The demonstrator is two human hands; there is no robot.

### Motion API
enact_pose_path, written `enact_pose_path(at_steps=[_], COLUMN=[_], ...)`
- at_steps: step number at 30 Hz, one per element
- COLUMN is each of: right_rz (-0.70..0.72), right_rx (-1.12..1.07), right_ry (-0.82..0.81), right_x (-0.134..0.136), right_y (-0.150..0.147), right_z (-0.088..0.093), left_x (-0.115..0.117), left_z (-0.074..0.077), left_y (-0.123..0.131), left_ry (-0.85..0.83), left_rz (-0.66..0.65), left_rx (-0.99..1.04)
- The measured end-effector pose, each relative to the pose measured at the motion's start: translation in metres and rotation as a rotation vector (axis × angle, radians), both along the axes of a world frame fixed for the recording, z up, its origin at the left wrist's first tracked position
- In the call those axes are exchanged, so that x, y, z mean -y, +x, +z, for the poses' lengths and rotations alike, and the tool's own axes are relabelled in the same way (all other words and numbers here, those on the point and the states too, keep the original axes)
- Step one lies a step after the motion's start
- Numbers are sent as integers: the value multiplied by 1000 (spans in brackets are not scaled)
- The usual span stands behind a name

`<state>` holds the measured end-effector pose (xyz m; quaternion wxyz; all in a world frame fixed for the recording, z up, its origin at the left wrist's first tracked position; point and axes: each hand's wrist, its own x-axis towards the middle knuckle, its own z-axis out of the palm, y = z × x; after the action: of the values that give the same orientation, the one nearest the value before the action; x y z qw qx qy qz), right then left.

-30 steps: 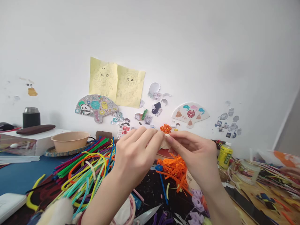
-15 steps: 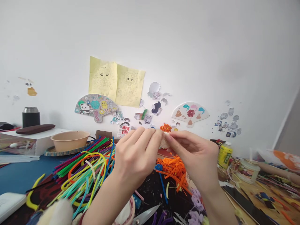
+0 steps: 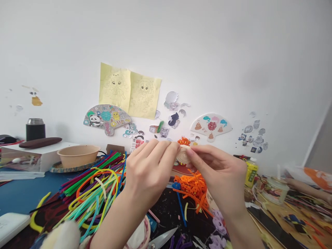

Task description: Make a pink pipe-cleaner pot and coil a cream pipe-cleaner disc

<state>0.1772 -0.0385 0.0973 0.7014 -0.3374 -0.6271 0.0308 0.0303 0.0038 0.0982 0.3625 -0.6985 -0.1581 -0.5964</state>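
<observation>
Between my two hands, raised over the middle of the table, is a small cream coiled disc (image 3: 183, 155), its spiral rings facing me. My left hand (image 3: 151, 167) curls its fingers against the disc's left edge; the fingertips are hidden behind the hand. With thumb and fingers, my right hand (image 3: 220, 171) pinches the right edge. Beyond the disc stands something with a frilly orange top (image 3: 183, 141). Below the hands lies a heap of orange fuzzy pipe cleaner pieces (image 3: 193, 188).
Loose coloured pipe cleaners (image 3: 101, 186) spread at the left, near a tan bowl (image 3: 77, 154). Scissors (image 3: 164, 238) lie at the front, close to purple flowers (image 3: 218, 231). A phone (image 3: 272, 224), a yellow bottle (image 3: 251, 172) and a jar (image 3: 276, 190) are at the right.
The right hand has shifted slightly right, and the cream disc has turned so that more of its spiral face shows. Both hands keep hold of it.
</observation>
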Motion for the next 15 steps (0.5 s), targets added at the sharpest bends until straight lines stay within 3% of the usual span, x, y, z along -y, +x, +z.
enact_pose_path(at_steps=[15], right_rz=[-70], right_rx=[-96], right_ry=[16], right_x=[2], right_y=[3], right_z=[2], left_x=[-1], left_z=[1], left_y=[-2], left_ry=[-38], left_rz=[15], left_rx=[42])
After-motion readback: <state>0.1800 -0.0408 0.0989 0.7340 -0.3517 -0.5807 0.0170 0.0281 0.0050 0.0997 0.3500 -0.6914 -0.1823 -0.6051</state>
